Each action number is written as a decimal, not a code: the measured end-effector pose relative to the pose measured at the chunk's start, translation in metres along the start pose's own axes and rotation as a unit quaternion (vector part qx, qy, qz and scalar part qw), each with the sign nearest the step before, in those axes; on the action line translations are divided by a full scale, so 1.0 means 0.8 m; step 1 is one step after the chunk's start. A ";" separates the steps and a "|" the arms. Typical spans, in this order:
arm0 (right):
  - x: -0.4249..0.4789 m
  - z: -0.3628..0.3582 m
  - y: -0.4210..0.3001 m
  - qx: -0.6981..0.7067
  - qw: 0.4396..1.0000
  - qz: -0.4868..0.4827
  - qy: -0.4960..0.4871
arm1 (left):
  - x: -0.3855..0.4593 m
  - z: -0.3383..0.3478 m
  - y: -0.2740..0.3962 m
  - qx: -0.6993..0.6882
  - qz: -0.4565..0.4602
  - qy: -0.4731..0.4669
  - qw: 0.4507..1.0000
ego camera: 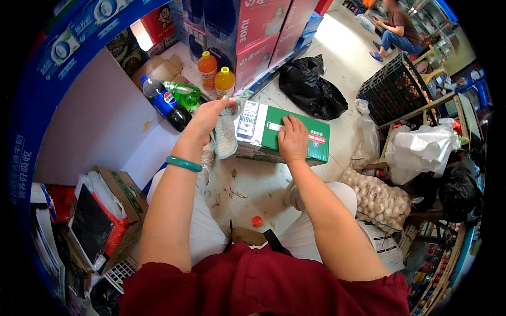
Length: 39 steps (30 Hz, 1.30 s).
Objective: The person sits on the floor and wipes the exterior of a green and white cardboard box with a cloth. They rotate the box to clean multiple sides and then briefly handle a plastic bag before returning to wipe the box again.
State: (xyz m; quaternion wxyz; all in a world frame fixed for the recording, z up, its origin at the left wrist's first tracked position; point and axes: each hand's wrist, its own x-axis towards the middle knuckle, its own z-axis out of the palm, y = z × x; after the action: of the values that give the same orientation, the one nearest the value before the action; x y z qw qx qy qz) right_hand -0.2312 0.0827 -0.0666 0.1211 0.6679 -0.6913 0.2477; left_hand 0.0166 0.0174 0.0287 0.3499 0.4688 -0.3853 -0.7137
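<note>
My left hand (pixel 208 117) grips a pale cloth (pixel 226 136) with green edging, which hangs just left of a green and white Tsingtao beer carton (pixel 290 136). The carton lies on the tiled floor in front of my feet. On its top rests my right hand (pixel 292 138), palm down with the fingers somewhat spread, beside a white slot in the cardboard. A Pepsi bottle (pixel 166 102) leans beyond my left wrist, with a green bottle (pixel 184 93) touching it. An orange drink bottle (pixel 207 70) and a yellow drink bottle (pixel 225 81) stand behind them.
Stacked red juice cartons (pixel 259 35) rise at the back. A black plastic bag (pixel 312 87) lies beyond the carton. To the right are a black crate (pixel 389 89), white plastic bags (pixel 423 146) and a net sack of garlic (pixel 375 197). Another person (pixel 399 29) sits at the far right.
</note>
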 end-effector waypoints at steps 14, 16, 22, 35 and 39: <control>0.048 -0.028 0.038 0.303 0.937 0.089 -0.147 | 0.058 0.089 -0.004 -0.091 -0.022 -0.062 0.994; 0.062 -0.037 0.018 0.532 0.812 0.178 -0.162 | 0.059 0.103 -0.005 -0.120 -0.046 -0.115 0.985; 0.081 -0.030 0.019 0.606 0.697 0.281 -0.263 | 0.080 0.126 -0.034 0.058 0.040 -0.095 0.993; 0.108 -0.031 0.042 0.681 0.603 0.307 -0.280 | 0.089 0.122 -0.023 0.048 0.001 -0.055 0.997; 0.104 -0.033 0.029 0.600 0.717 0.257 -0.244 | 0.092 0.127 -0.023 0.136 0.073 -0.021 0.988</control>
State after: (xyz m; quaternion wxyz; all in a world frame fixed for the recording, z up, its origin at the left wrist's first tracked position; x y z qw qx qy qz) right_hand -0.2650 0.0240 -0.0071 -0.5464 0.4342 -0.5481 0.4609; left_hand -0.1049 -0.0146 0.0099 0.3259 0.4673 -0.5196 -0.6368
